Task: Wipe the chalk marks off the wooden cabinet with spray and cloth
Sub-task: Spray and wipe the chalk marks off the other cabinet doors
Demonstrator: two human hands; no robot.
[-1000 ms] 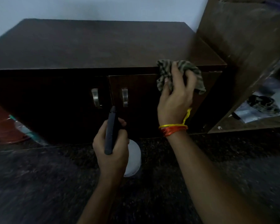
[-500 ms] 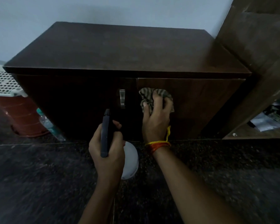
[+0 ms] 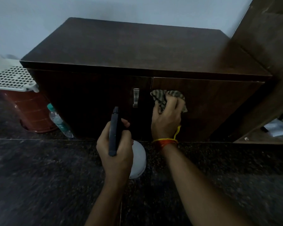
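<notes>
The cloth [image 3: 168,99] is seen bunched against the right door of the wooden cabinet [image 3: 211,101], just beside the centre seam. It is judged soft, light and limp, best taken in a wad so that a thick pad is offered to the wood. The right hand [image 3: 166,121] is curled round it, fingers folded over the striped fabric, which is pressed to the door face. No chalk marks can be made out in this dim light.

The spray bottle [image 3: 121,144] is held low in front of the cabinet, its dark head pointed at the doors and its white body hidden partly under the palm. It is judged rigid, smooth plastic, safest gripped at the neck. The left hand [image 3: 116,149] is wrapped round that neck; whether the trigger is being squeezed cannot be told.
</notes>
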